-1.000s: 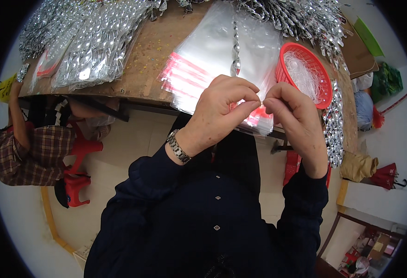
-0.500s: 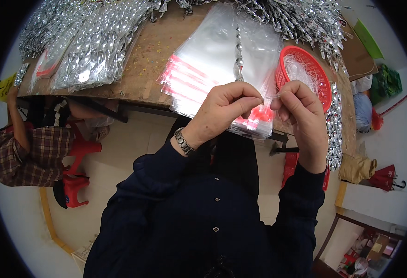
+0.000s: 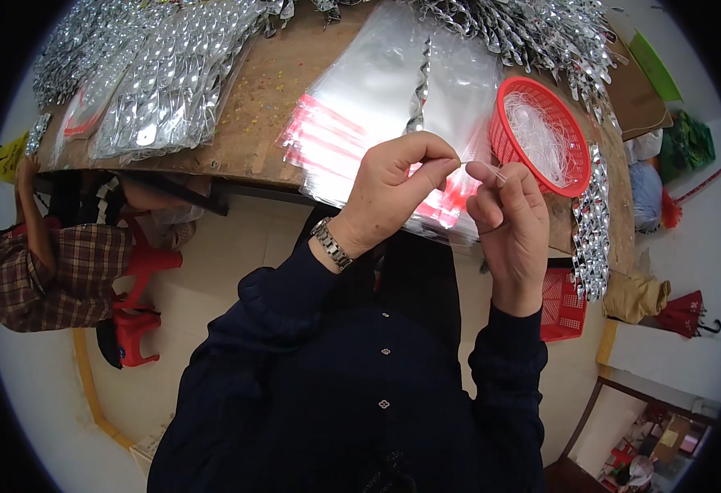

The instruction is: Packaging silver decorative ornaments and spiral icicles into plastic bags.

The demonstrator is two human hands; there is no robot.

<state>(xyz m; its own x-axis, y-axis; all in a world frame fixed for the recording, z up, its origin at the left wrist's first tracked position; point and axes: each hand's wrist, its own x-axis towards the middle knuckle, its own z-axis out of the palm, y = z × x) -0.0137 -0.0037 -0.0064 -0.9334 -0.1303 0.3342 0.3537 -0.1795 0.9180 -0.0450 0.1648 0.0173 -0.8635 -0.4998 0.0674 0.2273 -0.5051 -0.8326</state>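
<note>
My left hand (image 3: pixel 401 185), with a metal watch (image 3: pixel 330 245) on its wrist, pinches a thin clear thread between thumb and forefinger. Close beside it, my right hand (image 3: pixel 512 218) grips the same fine thread (image 3: pixel 500 174), its fingers curled. A twisted silver strip (image 3: pixel 419 90) runs up from behind my left hand; its lower end is hidden. Beneath both hands lies a stack of clear plastic bags (image 3: pixel 360 90) with red-edged openings. To the right a red basket (image 3: pixel 578 164) holds a tangle of clear threads (image 3: pixel 537 135).
Silver twisted strips in clear packaging (image 3: pixel 176 90) cover the table's left part. More strips (image 3: pixel 533 37) heap at the back right, others (image 3: pixel 592 238) hang over the right edge. At left sits a person in a plaid shirt (image 3: pixel 65 275) beside red stools (image 3: pixel 137 333). A red crate (image 3: pixel 563 304) stands below.
My right hand has moved left and slightly down, nearer my left hand, and has turned. The top of the silver strip has shifted a little to the right.
</note>
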